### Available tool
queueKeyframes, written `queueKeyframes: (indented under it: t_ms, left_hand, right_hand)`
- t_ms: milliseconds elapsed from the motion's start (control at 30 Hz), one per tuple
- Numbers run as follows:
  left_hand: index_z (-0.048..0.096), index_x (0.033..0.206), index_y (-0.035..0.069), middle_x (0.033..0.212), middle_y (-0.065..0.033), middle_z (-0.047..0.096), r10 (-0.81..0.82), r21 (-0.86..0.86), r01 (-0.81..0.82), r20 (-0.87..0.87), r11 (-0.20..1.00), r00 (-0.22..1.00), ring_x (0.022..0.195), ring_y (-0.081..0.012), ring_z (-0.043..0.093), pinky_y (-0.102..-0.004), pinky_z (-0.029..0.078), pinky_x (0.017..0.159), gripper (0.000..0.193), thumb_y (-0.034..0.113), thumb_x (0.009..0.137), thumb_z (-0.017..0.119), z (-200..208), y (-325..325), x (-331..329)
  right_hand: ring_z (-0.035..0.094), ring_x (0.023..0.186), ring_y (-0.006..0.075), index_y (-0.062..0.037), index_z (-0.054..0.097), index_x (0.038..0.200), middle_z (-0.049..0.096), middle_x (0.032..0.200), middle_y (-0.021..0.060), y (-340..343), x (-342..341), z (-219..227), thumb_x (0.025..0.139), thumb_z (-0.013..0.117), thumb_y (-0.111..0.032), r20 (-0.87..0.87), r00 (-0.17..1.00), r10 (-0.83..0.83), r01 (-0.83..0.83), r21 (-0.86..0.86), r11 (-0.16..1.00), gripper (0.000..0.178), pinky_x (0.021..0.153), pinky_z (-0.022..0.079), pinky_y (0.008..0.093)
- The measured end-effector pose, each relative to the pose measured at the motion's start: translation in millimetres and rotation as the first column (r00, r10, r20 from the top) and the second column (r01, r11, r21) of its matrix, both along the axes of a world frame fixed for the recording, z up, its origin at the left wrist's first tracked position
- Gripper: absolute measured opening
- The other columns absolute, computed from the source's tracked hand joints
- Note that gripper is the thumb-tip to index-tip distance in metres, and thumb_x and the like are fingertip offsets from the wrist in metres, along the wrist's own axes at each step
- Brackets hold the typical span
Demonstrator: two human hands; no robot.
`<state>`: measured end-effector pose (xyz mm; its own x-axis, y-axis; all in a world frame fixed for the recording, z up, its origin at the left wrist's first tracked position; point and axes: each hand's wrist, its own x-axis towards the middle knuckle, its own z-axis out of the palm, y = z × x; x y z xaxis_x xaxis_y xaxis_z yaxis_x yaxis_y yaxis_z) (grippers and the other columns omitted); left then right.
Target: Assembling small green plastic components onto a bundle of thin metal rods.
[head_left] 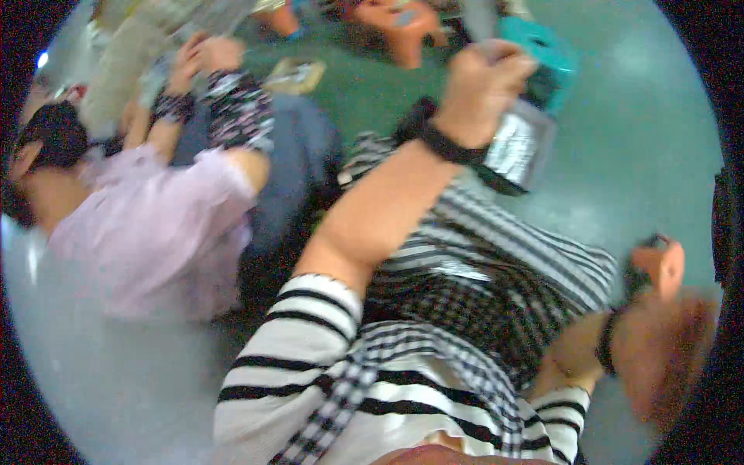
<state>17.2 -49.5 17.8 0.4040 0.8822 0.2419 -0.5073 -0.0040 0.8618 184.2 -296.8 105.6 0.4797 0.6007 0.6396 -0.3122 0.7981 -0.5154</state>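
Note:
My left hand (484,87) is raised at the upper middle, with a dark band round its wrist. Its fingers are curled together, and whatever they may hold is hidden. Close below it is a grey container (545,147) with shiny silvery pieces (518,147) in it, too blurred to name. My right hand (668,353) is out at the far right, heavily smeared by motion, so its fingers cannot be made out. Near that hand is an orange object (668,267). A striped and checked apron (496,291) covers my lap.
On the left a co-worker in a pale pink top (159,232) sits close, both hands (208,56) raised. A teal stool (554,58) and an orange stool (399,27) stand ahead on the green floor (635,147). A yellowish tray (296,76) lies near the co-worker's knees.

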Motion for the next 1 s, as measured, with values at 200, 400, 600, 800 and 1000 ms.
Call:
queueKeyframes:
  t_ms: [200, 400, 600, 800, 1000]
  left_hand:
    - [0.059, 0.085, 0.004, 0.063, 0.0028, 0.049, 0.015, -0.168, -0.006, 0.050, 0.986, 0.999, 0.049, -0.0028, 0.040, -0.0160, 0.027, 0.040, 0.013, 0.012, 0.077, 0.067, 8.0, 2.8, -21.2]
    - [0.059, 0.085, 0.004, 0.064, 0.0021, 0.051, -0.025, -0.201, 0.042, 0.086, 0.979, 0.996, 0.049, -0.0025, 0.041, -0.0154, 0.025, 0.039, 0.011, 0.008, 0.078, 0.066, 9.6, 4.1, -11.3]
    - [0.059, 0.087, 0.004, 0.065, 0.0024, 0.050, -0.024, -0.201, 0.038, 0.071, 0.979, 0.997, 0.050, -0.0023, 0.040, -0.0155, 0.025, 0.039, 0.012, 0.008, 0.079, 0.066, 10.1, 2.6, -6.0]
    - [0.058, 0.090, 0.004, 0.069, 0.0029, 0.050, -0.060, -0.187, 0.073, 0.073, 0.980, 0.996, 0.053, -0.0025, 0.042, -0.0154, 0.026, 0.040, 0.013, 0.009, 0.080, 0.064, 6.1, 3.1, -6.5]
    - [0.054, 0.101, 0.006, 0.081, 0.0023, 0.053, -0.125, -0.159, 0.140, 0.103, 0.977, 0.987, 0.061, -0.0041, 0.043, -0.0153, 0.026, 0.039, 0.019, 0.008, 0.083, 0.060, -2.3, 8.6, -14.8]
  right_hand:
    - [0.036, 0.059, 0.0188, -0.0108, 0.040, 0.063, 0.033, 0.058, 0.0013, 110.4, -53.2, -3.2, 0.092, 0.033, -0.049, -0.231, 0.800, 0.554, -0.570, -0.004, 0.822, 0.048, 0.094, 0.034, 0.0482]
    - [0.025, 0.056, 0.0110, -0.0137, 0.031, 0.056, 0.024, 0.056, -0.0035, 113.5, -44.3, -2.3, 0.093, 0.038, -0.042, -0.401, 0.732, 0.551, -0.607, -0.016, 0.795, 0.046, 0.099, 0.032, 0.0406]
    - [0.031, 0.054, 0.0139, -0.0103, 0.036, 0.060, 0.028, 0.056, -0.0004, 112.5, -39.7, -1.7, 0.094, 0.036, -0.040, -0.417, 0.724, 0.549, -0.594, 0.026, 0.804, 0.045, 0.095, 0.036, 0.0458]
    - [0.054, 0.075, 0.0198, -0.0049, 0.049, 0.081, 0.046, 0.067, 0.0016, 122.5, -6.9, -10.1, 0.082, 0.054, -0.001, -0.460, 0.881, 0.113, -0.175, -0.095, 0.980, 0.007, 0.089, 0.042, 0.0382]
    - [0.054, 0.071, 0.0190, -0.0053, 0.049, 0.083, 0.047, 0.070, 0.0026, 132.8, 94.2, -69.4, 0.077, 0.058, 0.008, -0.540, 0.841, 0.026, -0.040, -0.015, 0.999, 0.017, 0.069, 0.047, 0.0295]
